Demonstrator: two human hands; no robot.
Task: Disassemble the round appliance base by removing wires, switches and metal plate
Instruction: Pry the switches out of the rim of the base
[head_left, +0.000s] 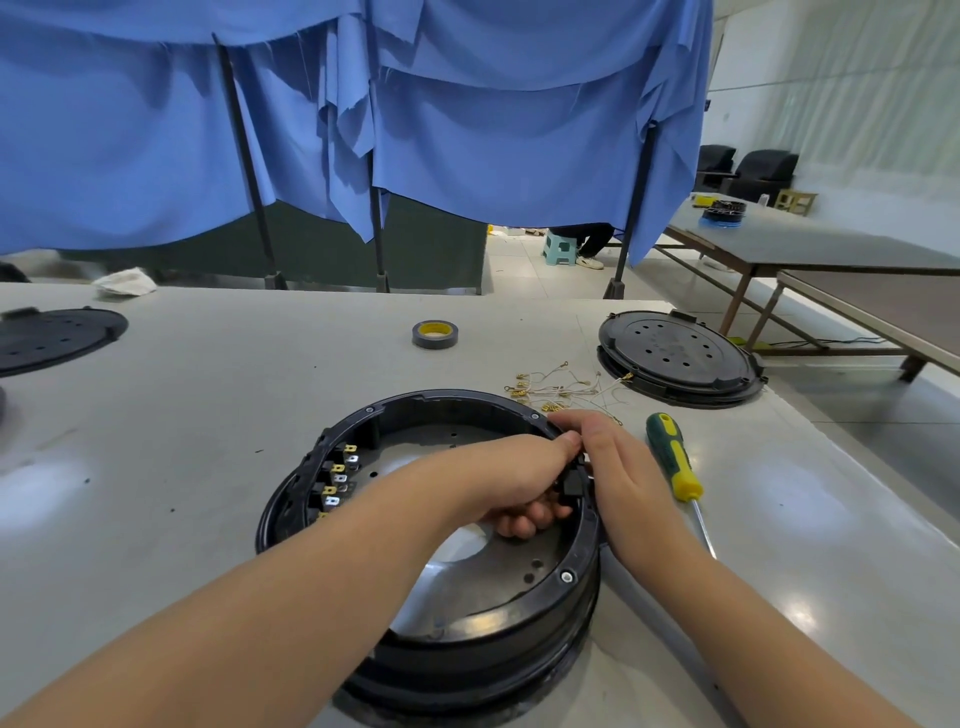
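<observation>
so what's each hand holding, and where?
Both hands, left hand and right hand, pinch a small black switch at the round base's right inner rim; exact finger placement is hidden.

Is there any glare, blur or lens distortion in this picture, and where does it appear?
Head view: two soft glare patches lie on the grey table, left and right of the round base; the metal plate also shines; wide-angle bending curves the table's far edge and the poles; the hands and screwdriver look sharp.
</observation>
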